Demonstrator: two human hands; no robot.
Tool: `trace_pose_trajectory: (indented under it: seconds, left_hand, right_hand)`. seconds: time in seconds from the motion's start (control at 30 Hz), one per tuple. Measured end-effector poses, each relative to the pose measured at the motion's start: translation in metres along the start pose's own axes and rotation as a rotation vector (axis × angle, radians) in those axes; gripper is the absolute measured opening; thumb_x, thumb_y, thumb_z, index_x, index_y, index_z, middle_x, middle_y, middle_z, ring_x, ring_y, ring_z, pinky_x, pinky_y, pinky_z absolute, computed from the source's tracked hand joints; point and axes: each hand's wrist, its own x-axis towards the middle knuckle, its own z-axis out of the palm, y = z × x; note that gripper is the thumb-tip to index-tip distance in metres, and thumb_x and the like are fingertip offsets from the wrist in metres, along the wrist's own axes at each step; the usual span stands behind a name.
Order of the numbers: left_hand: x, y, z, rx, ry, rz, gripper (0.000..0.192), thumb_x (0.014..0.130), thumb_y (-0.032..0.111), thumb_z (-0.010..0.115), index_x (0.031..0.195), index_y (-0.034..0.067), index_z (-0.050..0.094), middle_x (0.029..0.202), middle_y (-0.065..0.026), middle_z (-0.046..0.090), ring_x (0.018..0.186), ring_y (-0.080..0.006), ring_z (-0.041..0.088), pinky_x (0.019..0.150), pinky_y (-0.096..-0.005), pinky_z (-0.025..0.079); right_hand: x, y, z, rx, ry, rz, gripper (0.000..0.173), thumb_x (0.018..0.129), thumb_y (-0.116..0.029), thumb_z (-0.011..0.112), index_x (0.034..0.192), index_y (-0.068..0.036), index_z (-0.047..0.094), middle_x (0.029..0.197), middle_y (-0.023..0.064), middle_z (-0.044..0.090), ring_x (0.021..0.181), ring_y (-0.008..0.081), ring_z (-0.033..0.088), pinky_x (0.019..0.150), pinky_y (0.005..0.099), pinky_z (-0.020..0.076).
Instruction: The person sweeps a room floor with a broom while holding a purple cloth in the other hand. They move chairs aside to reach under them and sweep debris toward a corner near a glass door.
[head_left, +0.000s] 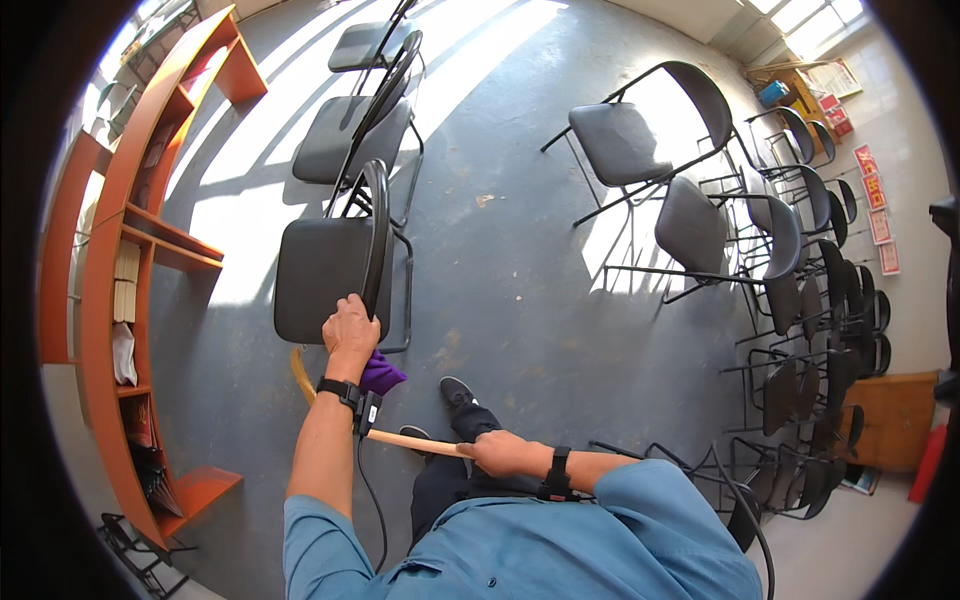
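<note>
My left hand (351, 328) grips the lower end of the curved black backrest (375, 232) of a folding chair with a dark padded seat (324, 277). A bunched purple cloth (382, 373) shows beside my left wrist; whether the hand holds it too is unclear. In front of my body, my right hand (504, 452) is closed around the end of a pale wooden handle (416, 442). The handle runs left behind my left forearm. Past that forearm, yellowish bristles (301, 375), probably a broom's, hang near the chair; the join is hidden.
More folding chairs (352, 139) stand in line beyond this one. Several others (690, 225) crowd the right side, legs jutting outward. An orange shelf unit (135, 225) with books and papers borders the left. A cable (373, 487) hangs from my left wrist device.
</note>
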Motion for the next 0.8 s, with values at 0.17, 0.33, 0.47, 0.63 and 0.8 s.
trace_pose_trajectory:
  seconds: [0.17,0.33,0.47,0.63,0.8]
  left_hand:
    - [0.007,-0.060,-0.034,-0.012,0.044,-0.085,0.026,0.071,0.017,0.060,0.093,0.004,0.058,0.095,-0.0235,0.065,0.094,-0.0426,0.061,0.082,-0.0492,0.050]
    - [-0.056,-0.210,-0.147,-0.077,0.164,-0.373,0.034,0.070,0.018,0.063,0.101,0.005,0.065,0.100,-0.0215,0.066,0.096,-0.0374,0.062,0.083,-0.0463,0.049]
    - [-0.157,-0.279,-0.207,-0.314,0.243,-0.442,0.032,0.070,0.011,0.069,0.100,0.001,0.064,0.086,-0.0132,0.068,0.079,-0.0223,0.064,0.074,-0.0334,0.049]
    - [-0.281,-0.301,-0.248,-0.413,0.338,-0.614,0.022,0.074,0.008,0.068,0.093,-0.002,0.063,0.073,-0.0018,0.060,0.066,-0.0100,0.053,0.065,-0.0266,0.044]
    - [-0.378,-0.326,-0.249,-0.380,0.401,-0.806,0.019,0.073,0.009,0.067,0.088,-0.001,0.062,0.067,-0.0017,0.057,0.061,-0.0096,0.050,0.059,-0.0272,0.042]
  right_hand:
    - [-0.023,0.015,0.007,0.022,0.024,0.066,0.041,0.085,-0.012,0.051,0.126,-0.010,0.054,0.083,0.0202,0.064,0.078,0.0389,0.063,0.069,0.0492,0.0494]
    - [-0.031,0.031,0.001,-0.009,-0.027,0.004,0.044,0.082,-0.013,0.054,0.126,-0.010,0.053,0.084,0.0200,0.064,0.080,0.0397,0.062,0.070,0.0500,0.0491]
    - [-0.012,0.040,0.004,-0.125,-0.165,0.007,0.045,0.081,-0.014,0.056,0.127,-0.011,0.054,0.087,0.0199,0.064,0.082,0.0395,0.062,0.072,0.0491,0.0490]
    - [0.023,0.031,0.026,-0.274,-0.416,-0.064,0.043,0.083,-0.017,0.057,0.126,-0.014,0.055,0.090,0.0183,0.065,0.085,0.0381,0.062,0.076,0.0473,0.0499]
    - [0.068,0.003,0.051,-0.340,-0.490,-0.157,0.035,0.083,-0.016,0.056,0.118,-0.012,0.061,0.092,0.0168,0.067,0.087,0.0355,0.064,0.078,0.0460,0.0507]
